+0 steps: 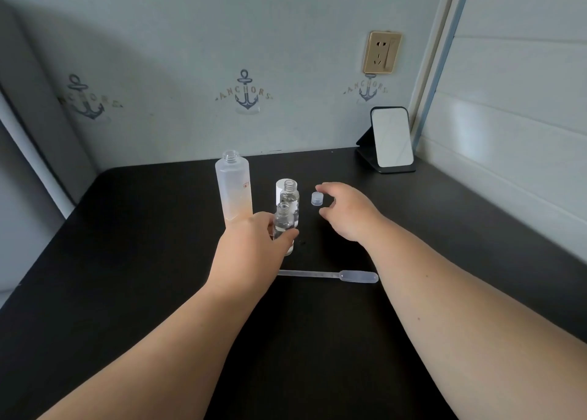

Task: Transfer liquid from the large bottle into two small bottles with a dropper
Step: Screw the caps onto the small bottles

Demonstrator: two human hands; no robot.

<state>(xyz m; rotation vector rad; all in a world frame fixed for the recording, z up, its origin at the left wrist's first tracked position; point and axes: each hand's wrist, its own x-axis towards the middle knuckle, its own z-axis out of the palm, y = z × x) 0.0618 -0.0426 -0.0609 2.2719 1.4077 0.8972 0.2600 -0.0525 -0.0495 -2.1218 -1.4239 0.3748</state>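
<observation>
Left hand on a small bottle, right hand reaching at a cap.

We see our left hand (254, 245) curled round the nearer small clear bottle (283, 226), which stands upright and uncapped on the black table (127, 261) with some clear liquid inside; the second small bottle (289, 199) stands open just behind it, in front of a white cap (281, 186). The large frosted bottle (234, 189) stands open to their left (its lower part tinted orange). Our right hand (346, 210) hovers with fingers loosely bent, holding nothing, its fingertips just beside a small ribbed cap (315, 198) on the table. The plastic dropper (330, 275) lies flat between our forearms, bulb to the right. A standing mirror (392, 138) leans at the far right corner.
</observation>
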